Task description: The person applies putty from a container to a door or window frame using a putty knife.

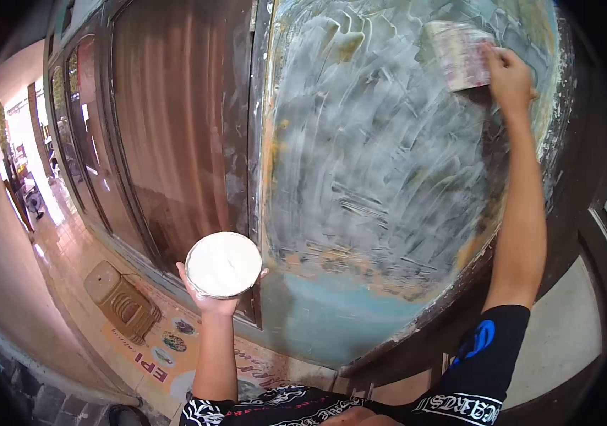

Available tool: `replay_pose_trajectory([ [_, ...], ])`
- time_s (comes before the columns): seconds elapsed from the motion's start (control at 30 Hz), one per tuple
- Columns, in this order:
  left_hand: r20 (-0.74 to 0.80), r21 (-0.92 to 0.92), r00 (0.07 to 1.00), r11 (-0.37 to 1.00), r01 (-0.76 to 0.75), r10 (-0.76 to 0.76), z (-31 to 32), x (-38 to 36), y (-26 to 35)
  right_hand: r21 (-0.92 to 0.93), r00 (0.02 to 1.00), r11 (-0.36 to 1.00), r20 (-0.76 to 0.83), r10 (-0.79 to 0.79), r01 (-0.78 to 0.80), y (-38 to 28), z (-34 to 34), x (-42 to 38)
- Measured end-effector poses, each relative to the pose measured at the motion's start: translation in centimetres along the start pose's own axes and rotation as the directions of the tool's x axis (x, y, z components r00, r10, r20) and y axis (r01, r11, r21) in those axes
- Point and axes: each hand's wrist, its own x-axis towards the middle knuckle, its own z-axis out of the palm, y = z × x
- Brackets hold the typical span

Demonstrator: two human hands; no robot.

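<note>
My left hand (212,302) supports a round tub (222,293) from below, with fingertips showing at both of its sides. Smooth white paste (224,263) fills the tub up to the rim. Higher up on the right, my right hand (512,79) grips one edge of a flat, squarish spreader (457,57), which is smeared whitish and pink. The spreader lies at or very close to the wall panel (381,142); exact contact cannot be made out. Streaky grey-white smears cover most of that panel, with bare blue-green paint (346,305) along its bottom.
Left of the panel stands a dark-framed glass door (176,128) with a reddish-brown curtain behind it. A brown plastic stool (120,302) sits on the floor by a printed banner (168,348). Down the passage is a fan (34,202). Dark framing (587,234) borders the right.
</note>
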Motion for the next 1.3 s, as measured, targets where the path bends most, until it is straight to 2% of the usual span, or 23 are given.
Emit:
replay_pose_trajectory([
  [0.07, 0.027, 0.047, 1.000, 0.999, -0.007, 0.005, -0.3, -0.3, 0.6, 0.110, 0.995, 0.993, -0.093, 0.044, -0.033, 1.0, -0.9, 0.2],
  [0.13, 0.028, 0.056, 0.999, 0.998, -0.025, 0.023, -0.9, -0.1, 1.0, 0.220, 0.991, 0.971, 0.116, 0.067, -0.091, -0.7, -3.1, -3.2],
  [0.17, 0.022, 0.071, 0.999, 0.997, -0.033, 0.031, -1.2, -0.2, 1.0, 0.185, 0.990, 0.980, 0.111, -0.087, 0.066, -2.6, -2.7, -6.3],
  [0.2, 0.009, 0.063, 0.999, 0.998, -0.031, 0.031, -1.2, -0.1, 1.0, 0.225, 0.933, 0.909, -0.007, -0.360, 0.352, -3.7, -1.1, -9.7],
  [0.23, 0.010, 0.062, 0.999, 0.998, -0.031, 0.031, -0.9, -0.1, 0.8, 0.117, 0.884, 0.911, 0.222, -0.412, 0.395, -6.2, -1.0, -13.0],
  [0.3, -0.028, 0.009, 1.000, 1.000, -0.015, 0.015, -0.2, -0.2, 0.2, 0.236, 0.705, 0.850, 0.478, -0.523, 0.471, -8.1, 1.6, -19.1],
  [0.37, -0.024, -0.015, 1.000, 1.000, -0.008, 0.007, -0.1, -0.2, -0.2, 0.279, 0.604, 0.781, 0.510, -0.613, 0.558, -8.4, 5.0, -22.6],
  [0.47, -0.010, -0.096, 1.000, 0.995, 0.011, -0.012, 0.7, -0.4, -0.6, 0.124, 0.653, 0.789, 0.493, -0.575, 0.602, -9.3, 6.9, -20.4],
  [0.6, -0.034, 0.018, 0.999, 1.000, 0.000, 0.001, -0.4, -0.1, -0.1, -0.128, 0.904, 0.903, 0.186, -0.385, 0.411, -8.6, 5.0, -9.9],
  [0.67, -0.031, 0.026, 1.000, 1.000, 0.001, 0.000, -0.5, -0.2, -0.1, -0.167, 0.977, 0.963, 0.034, -0.209, 0.212, -5.5, 3.3, -4.4],
  [0.77, -0.041, 0.043, 0.999, 0.999, -0.003, 0.005, -0.9, -0.6, 0.2, 0.033, 0.993, 0.995, -0.061, 0.099, -0.097, -0.4, 0.0, -0.2],
  [0.83, -0.019, -0.001, 0.999, 0.999, 0.042, -0.042, -0.8, -1.1, 0.0, 0.213, 0.987, 0.972, -0.105, 0.121, -0.097, -1.0, -1.9, -2.9],
  [0.93, 0.019, -0.054, 0.995, 0.994, 0.094, -0.094, -0.9, -1.6, -0.5, 0.657, 0.948, 0.687, 0.266, 0.173, -0.310, -4.9, -1.5, -13.7],
  [0.97, 0.041, -0.104, 0.992, 0.986, 0.126, -0.123, -1.1, -1.8, -0.8, 0.644, 0.820, 0.540, 0.546, 0.171, -0.541, -5.3, -1.4, -18.4],
  [1.0, 0.113, -0.029, 0.983, 0.988, 0.151, -0.147, -1.1, -2.0, -1.2, 0.440, 0.946, 0.877, 0.320, 0.047, -0.192, -5.2, 1.5, -24.5],
  [1.03, 0.104, -0.030, 0.984, 0.988, 0.151, -0.147, -1.2, -2.2, -1.6, 0.550, 0.785, 0.672, 0.615, 0.077, -0.497, -10.1, -0.7, -27.0],
  [1.07, 0.113, -0.041, 0.974, 0.979, 0.201, -0.195, -1.4, -2.4, -2.1, 0.516, 0.520, 0.123, 0.854, -0.005, -0.848, -9.9, 2.0, -31.8],
  [1.1, 0.124, -0.051, 0.962, 0.967, 0.250, -0.243, -1.4, -2.7, -2.5, 0.415, 0.418, 0.076, 0.908, 0.025, -0.907, -10.9, 3.3, -35.7],
  [1.13, 0.109, -0.096, 0.955, 0.953, 0.287, -0.276, -1.3, -3.1, -2.7, 0.338, 0.343, -0.073, 0.936, -0.073, -0.938, -13.0, 3.8, -37.6],
  [1.17, 0.073, -0.310, 0.959, 0.907, 0.284, -0.275, -1.0, -3.7, -2.8, 0.301, 0.310, -0.108, 0.947, -0.082, -0.947, -13.8, 5.1, -40.2],
  [1.2, -0.045, -0.256, 0.964, 0.936, 0.242, -0.262, -1.8, -3.7, -3.0, 0.219, 0.229, -0.123, 0.971, -0.070, -0.968, -15.8, 5.0, -40.9],
  [1.23, -0.161, -0.195, 0.959, 0.960, 0.202, -0.235, -2.2, -3.7, -3.0, 0.217, 0.228, -0.130, 0.971, -0.075, -0.967, -16.1, 5.4, -41.8],
  [1.3, -0.059, -0.087, 0.963, 0.962, 0.258, -0.263, -2.0, -5.2, -2.6, 0.186, 0.196, -0.073, 0.965, -0.175, -0.980, -17.0, 6.9, -44.5],
])
